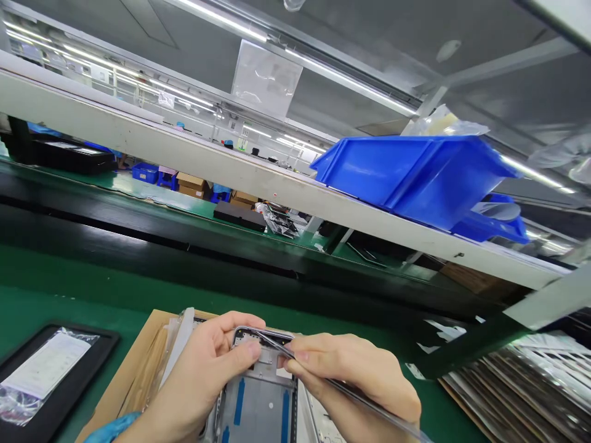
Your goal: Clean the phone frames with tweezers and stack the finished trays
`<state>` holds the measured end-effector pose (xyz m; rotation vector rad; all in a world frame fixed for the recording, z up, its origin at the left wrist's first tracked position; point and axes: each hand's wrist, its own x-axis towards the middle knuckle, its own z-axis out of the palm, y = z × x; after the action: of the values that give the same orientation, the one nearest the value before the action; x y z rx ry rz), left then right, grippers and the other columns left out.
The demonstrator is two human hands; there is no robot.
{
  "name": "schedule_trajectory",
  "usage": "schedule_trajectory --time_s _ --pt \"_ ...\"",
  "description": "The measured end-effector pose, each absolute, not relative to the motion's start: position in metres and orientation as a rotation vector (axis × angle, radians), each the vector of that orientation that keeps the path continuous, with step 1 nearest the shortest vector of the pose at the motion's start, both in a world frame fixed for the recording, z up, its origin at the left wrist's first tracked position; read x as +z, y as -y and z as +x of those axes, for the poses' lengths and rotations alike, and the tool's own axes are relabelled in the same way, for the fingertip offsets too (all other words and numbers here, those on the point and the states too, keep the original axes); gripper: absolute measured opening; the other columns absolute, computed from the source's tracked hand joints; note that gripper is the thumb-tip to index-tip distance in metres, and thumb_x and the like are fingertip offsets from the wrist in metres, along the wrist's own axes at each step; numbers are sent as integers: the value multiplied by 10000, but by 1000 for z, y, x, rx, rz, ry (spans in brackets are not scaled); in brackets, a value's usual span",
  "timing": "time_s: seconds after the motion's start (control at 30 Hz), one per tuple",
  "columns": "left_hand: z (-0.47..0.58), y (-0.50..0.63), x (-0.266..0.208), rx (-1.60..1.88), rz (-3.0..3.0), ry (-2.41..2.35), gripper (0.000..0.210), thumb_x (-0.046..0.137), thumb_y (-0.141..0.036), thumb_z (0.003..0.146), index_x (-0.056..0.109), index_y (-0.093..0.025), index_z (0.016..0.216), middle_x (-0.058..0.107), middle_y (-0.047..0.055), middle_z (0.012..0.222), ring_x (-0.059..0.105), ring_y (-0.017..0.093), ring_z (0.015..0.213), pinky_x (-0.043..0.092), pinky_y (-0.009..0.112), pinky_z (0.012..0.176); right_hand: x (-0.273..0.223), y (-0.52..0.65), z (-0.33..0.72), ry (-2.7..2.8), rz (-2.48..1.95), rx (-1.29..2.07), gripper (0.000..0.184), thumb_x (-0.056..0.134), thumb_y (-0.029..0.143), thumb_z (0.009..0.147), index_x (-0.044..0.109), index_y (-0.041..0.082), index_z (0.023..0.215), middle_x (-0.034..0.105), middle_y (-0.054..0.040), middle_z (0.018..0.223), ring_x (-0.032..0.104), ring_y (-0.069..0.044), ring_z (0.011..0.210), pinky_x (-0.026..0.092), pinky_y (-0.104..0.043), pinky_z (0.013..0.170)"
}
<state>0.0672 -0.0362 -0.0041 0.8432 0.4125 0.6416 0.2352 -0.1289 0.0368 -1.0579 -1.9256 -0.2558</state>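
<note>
1. Metal frame (261, 403), phone-shaped, grey, with rounded corners: low in the middle of the view, between the hands, above the green surface (138, 298).
2. Left hand (207, 363): grip closed on the frame's upper left edge, thumb over the inner face.
3. Right hand (355, 378): grip narrow, pinching a slender tool (276, 346); tip at the frame's top end, exact contact cannot be told.
4. Hazard, likely: the tip skids under too hard a push and scores the metal.
5. Hazard, possible: the left thumb lies close to the tip; a slip could jab it.
6. Hazard, possible: a slack left grip lets the frame twist under the tool.
7. Tool: thin, dark, shiny shaft.
8. Strips (239, 402): blue, flat, narrow, along the frame's inner face.
9. Cardboard (129, 369): brown, matt, beside the left forearm.
10. Tray (80, 381): black, shallow, round-cornered, bearing a sheet (46, 366) in crinkled clear plastic.
11. Bin (392, 172): glossy blue, ribbed, on the white shelf (184, 151).
</note>
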Motion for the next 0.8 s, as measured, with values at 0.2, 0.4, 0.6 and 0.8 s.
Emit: schedule_trajectory --time_s 0.2,0.4,0.6,0.8 --pt "67 36 -5 649 859 -401 455 875 -472 705 735 -176 1020 750 37 795 676 167 714 525 235 639 38 129 236 1928 -1028 -223 259 684 -9 846 698 202 994 770 -32 861 764 -164 741 622 -203 680" --pt "68 34 -10 624 883 -413 516 844 -517 730 713 -167 1086 767 65 827 673 176 710 525 249 640 35 128 237 1916 -1023 -215 281 698 -20 839 690 196 1018 770 -31 888 760 -150 759 624 -197 709" --pt "71 32 -21 640 944 -421 536 794 -564 762 712 -167 1112 729 53 756 642 181 677 477 245 599 36 129 236 1936 -1045 -247 289 683 -1 865 692 217 1054 777 -36 905 771 -167 791 632 -203 696" --pt "74 32 -22 642 955 -442 580 785 -587 762 715 -166 1154 704 37 730 579 149 630 439 231 574 40 129 233 1947 -1050 -328 195 693 21 862 689 186 966 782 -34 882 774 -152 770 619 -178 709"
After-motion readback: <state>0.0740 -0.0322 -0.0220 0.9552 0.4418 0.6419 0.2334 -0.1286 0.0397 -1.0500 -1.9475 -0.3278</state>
